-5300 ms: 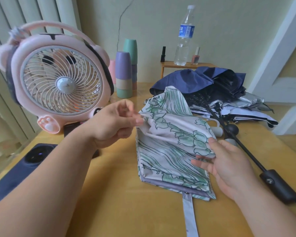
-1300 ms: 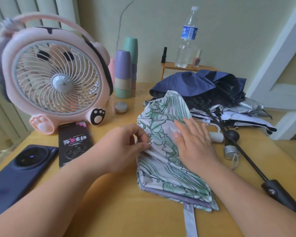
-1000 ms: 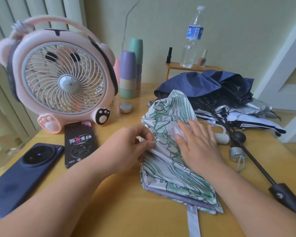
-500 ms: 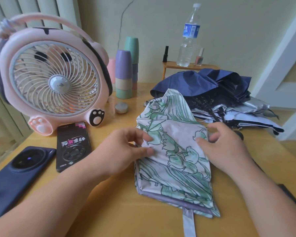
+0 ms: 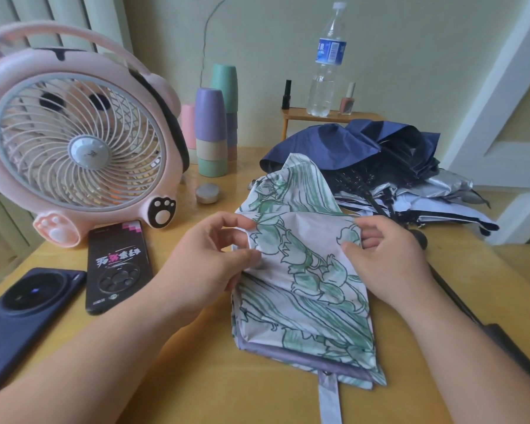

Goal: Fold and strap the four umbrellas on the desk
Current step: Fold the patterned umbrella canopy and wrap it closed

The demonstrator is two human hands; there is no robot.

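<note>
We see the white umbrella with the green leaf print lying flat in the middle of the bench, its canopy pressed into a rough rectangle with the pointed end aimed away from us. Its grey strap trails loose from the near edge toward the bottom of the view.

Both hands hold the topmost flap of the fabric. The left hand pinches the flap's left edge between thumb and fingertips. The right hand grips the right edge, thumb on top and fingers curled beneath. The flap is stretched between them, raised slightly off the layers below.

Behind this umbrella we see a navy umbrella heaped open and unfolded. Just to its right lies a silver and white one, also loose. A dark shaft and handle run along the bench under the right forearm.

On the left stands a pink desk fan. In front of it lie a black phone and a dark blue phone. Stacked pastel cups and a small round tin sit beyond the fan. A water bottle stands on a little wooden shelf against the wall.
</note>
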